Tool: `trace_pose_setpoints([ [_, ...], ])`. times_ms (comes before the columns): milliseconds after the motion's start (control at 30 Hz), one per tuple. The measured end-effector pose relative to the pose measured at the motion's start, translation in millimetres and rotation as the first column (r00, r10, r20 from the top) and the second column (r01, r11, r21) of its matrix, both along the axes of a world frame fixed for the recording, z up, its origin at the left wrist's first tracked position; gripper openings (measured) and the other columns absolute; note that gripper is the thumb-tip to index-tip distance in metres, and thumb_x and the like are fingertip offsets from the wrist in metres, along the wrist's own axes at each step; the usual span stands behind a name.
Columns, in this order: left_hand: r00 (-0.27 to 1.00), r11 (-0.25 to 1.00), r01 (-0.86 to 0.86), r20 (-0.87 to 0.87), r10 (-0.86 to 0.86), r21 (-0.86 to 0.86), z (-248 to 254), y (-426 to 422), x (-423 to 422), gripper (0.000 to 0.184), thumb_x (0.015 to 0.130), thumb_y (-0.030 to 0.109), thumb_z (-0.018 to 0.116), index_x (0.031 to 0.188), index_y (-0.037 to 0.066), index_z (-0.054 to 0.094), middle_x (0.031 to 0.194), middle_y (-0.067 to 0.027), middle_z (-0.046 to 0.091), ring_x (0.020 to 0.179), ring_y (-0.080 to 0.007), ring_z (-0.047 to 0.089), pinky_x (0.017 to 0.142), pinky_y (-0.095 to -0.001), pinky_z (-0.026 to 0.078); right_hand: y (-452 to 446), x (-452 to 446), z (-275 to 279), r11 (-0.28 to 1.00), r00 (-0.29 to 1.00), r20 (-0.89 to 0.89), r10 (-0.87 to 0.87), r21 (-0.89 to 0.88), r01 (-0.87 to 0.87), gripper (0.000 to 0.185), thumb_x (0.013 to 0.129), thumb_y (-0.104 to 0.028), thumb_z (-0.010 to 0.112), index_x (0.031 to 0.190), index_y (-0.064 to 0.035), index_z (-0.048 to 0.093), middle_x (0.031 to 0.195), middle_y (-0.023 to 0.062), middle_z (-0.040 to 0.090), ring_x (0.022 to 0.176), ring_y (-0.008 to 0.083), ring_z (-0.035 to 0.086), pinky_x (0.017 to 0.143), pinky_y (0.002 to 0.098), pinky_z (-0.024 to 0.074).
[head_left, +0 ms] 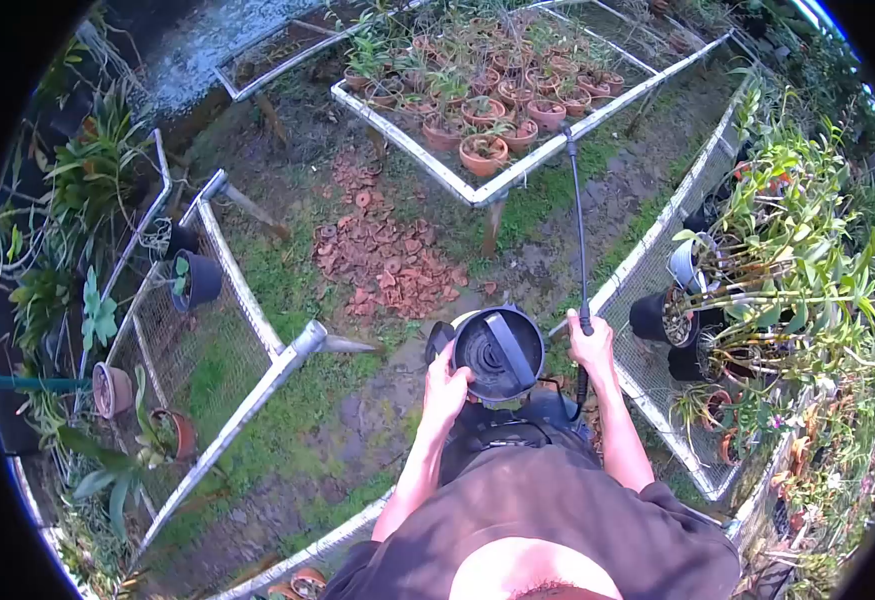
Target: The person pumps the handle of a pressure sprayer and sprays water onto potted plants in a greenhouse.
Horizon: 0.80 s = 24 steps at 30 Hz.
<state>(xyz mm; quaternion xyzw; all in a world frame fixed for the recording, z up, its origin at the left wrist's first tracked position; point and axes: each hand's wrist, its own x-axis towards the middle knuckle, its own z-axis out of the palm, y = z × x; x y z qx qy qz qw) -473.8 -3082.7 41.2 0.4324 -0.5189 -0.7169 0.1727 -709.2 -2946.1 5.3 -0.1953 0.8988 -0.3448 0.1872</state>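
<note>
In front of my body is a garden sprayer tank (pixel 472 352) with a round, black, ridged top and a flat bar across it. My left hand (pixel 444 386) is closed at the tank's left edge, its thumb against the rim and a dark part beside the fingers. What the fingertips wrap around is partly hidden. My right hand (pixel 591 347) grips the black handle of a spray wand (pixel 579 220). The thin wand points away from me, its tip overlapping the white frame of the far bench. From the handle a black hose (pixel 579 398) curves down toward the tank.
Ahead stands a white-framed mesh bench (pixel 412 150) crowded with terracotta pots (pixel 484 154). Reddish shards (pixel 397 265) lie on the mossy ground. Another mesh bench (pixel 247 280) is at left with a dark pot (pixel 197 281); leafy potted orchids (pixel 787 270) fill the right bench.
</note>
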Motion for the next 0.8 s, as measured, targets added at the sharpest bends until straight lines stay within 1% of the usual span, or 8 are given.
trace_pose_setpoints([
  [100, 0.996, 0.997, 0.057, 0.071, -0.053, -0.06, 6.2, -54.3, -4.5, 0.062, 0.074, -0.005, 0.048, 0.135, 0.001, 0.051, 0.092, -0.0086, 0.069, 0.062, -0.0132, 0.064, 0.048, -0.0262, 0.05, -49.7, 3.2, 28.2, 0.996, 0.996, -0.056, 0.074, 0.044, -0.071, 0.048, 0.093, -0.039, 0.062, 0.069, 0.0016, 0.055, 0.056, 0.0163, 0.05, 0.053, 0.0304, 0.052, 0.057, 0.0452, 0.0407],
  [167, 0.994, 0.993, 0.066, 0.096, -0.056, -0.097, 19.7, -87.3, -11.0, 0.062, 0.073, -0.005, 0.048, 0.136, 0.0, 0.051, 0.092, -0.0086, 0.069, 0.062, -0.0133, 0.064, 0.048, -0.0262, 0.05, -81.7, 0.3, 28.6, 1.0, 1.0, -0.016, 0.015, 0.007, -0.015, 0.045, 0.093, -0.036, 0.063, 0.069, 0.0013, 0.055, 0.055, 0.0162, 0.05, 0.052, 0.0297, 0.051, 0.056, 0.0438, 0.0405],
  [267, 0.999, 0.996, 0.005, 0.054, -0.001, -0.088, 11.7, -129.7, -20.5, 0.065, 0.075, -0.001, 0.052, 0.14, 0.0, 0.048, 0.091, -0.0106, 0.067, 0.062, -0.0146, 0.063, 0.05, -0.0282, 0.052, -136.2, -18.4, 41.5, 0.98, 0.996, -0.09, -0.022, -0.2, 0.004, 0.041, 0.093, -0.033, 0.064, 0.07, 0.0009, 0.056, 0.055, 0.0164, 0.049, 0.051, 0.0292, 0.049, 0.054, 0.0424, 0.0399],
  [367, 0.998, 0.995, -0.033, 0.04, 0.037, -0.098, 0.9, -164.9, -28.8, 0.064, 0.076, -0.002, 0.05, 0.14, -0.002, 0.047, 0.09, -0.0104, 0.068, 0.06, -0.014, 0.062, 0.048, -0.0274, 0.05, -190.6, -30.6, 73.7, 0.959, 0.987, -0.132, 0.095, -0.254, -0.126, 0.039, 0.093, -0.031, 0.064, 0.071, 0.0013, 0.056, 0.055, 0.0168, 0.049, 0.049, 0.0278, 0.047, 0.053, 0.0412, 0.0394],
  [467, 0.998, 0.996, -0.038, 0.041, 0.042, -0.086, 10.5, -185.6, -39.9, 0.061, 0.074, -0.005, 0.047, 0.135, 0.0, 0.052, 0.087, -0.0094, 0.068, 0.058, -0.0127, 0.061, 0.046, -0.0257, 0.049, -229.1, -50.0, 62.2, 0.918, 0.997, -0.075, -0.001, -0.395, -0.029, 0.038, 0.094, -0.03, 0.063, 0.073, 0.002, 0.057, 0.055, 0.0169, 0.049, 0.048, 0.0288, 0.046, 0.052, 0.0413, 0.0393],
  [600, 0.995, 0.995, -0.062, 0.074, 0.068, -0.078, 3.0, -198.2, -43.6, 0.063, 0.074, -0.006, 0.046, 0.136, 0.0, 0.051, 0.09, -0.0092, 0.068, 0.061, -0.0129, 0.063, 0.048, -0.0259, 0.05, -221.4, -73.2, 35.9, 0.956, 0.995, -0.089, 0.039, -0.288, -0.063, 0.036, 0.094, -0.029, 0.063, 0.074, 0.0011, 0.058, 0.054, 0.014, 0.049, 0.048, 0.0241, 0.047, 0.051, 0.0392, 0.0394],
  [700, 0.996, 0.993, -0.002, 0.09, 0.013, -0.12, -3.5, -214.5, -53.3, 0.064, 0.074, -0.006, 0.046, 0.137, 0.001, 0.05, 0.091, -0.0089, 0.069, 0.062, -0.0132, 0.063, 0.048, -0.0263, 0.05, -194.8, -66.3, 14.9, 0.943, 0.989, -0.092, -0.116, -0.322, 0.081, 0.041, 0.095, -0.029, 0.062, 0.068, -0.0001, 0.053, 0.053, 0.0062, 0.044, 0.051, 0.0138, 0.04, 0.049, 0.0357, 0.035],
  [800, 0.989, 0.989, 0.098, 0.122, -0.085, -0.111, -8.0, -228.0, -64.3, 0.064, 0.075, -0.005, 0.048, 0.138, 0.003, 0.051, 0.09, -0.0079, 0.069, 0.063, -0.0136, 0.063, 0.049, -0.027, 0.051, -167.0, -70.1, -13.8, 0.88, 0.936, -0.05, -0.349, -0.359, 0.31, 0.045, 0.096, -0.033, 0.063, 0.066, -0.0005, 0.051, 0.052, 0.0038, 0.043, 0.051, 0.0135, 0.038, 0.048, 0.0372, 0.0318],
])
